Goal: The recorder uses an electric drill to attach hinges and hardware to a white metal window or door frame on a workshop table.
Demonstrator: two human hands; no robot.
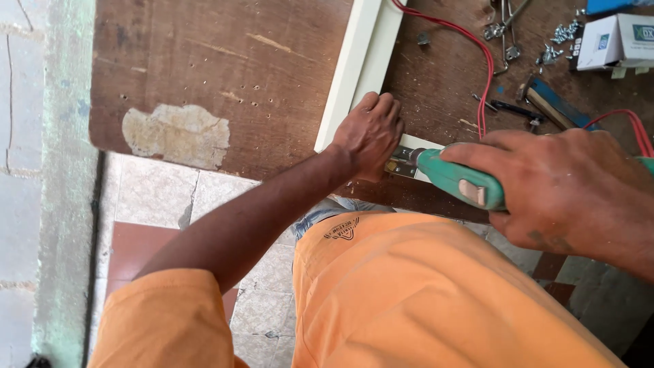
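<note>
While most of the upper frame is filled by the brown wooden counter [225, 75], a cream-coloured frame piece [361, 61] is laid across it from top centre down to mid-frame. At centre right, a green power drill [453, 178] is gripped firmly by the right hand [565, 194], its tip set against a small metal fitting [400, 163] on the frame's lower end. That end is pressed down by the left hand [371, 133], fingers curled over it. A red wire [485, 68], loose screws [562, 31] and a white box [613, 41] are seen at upper right.
</note>
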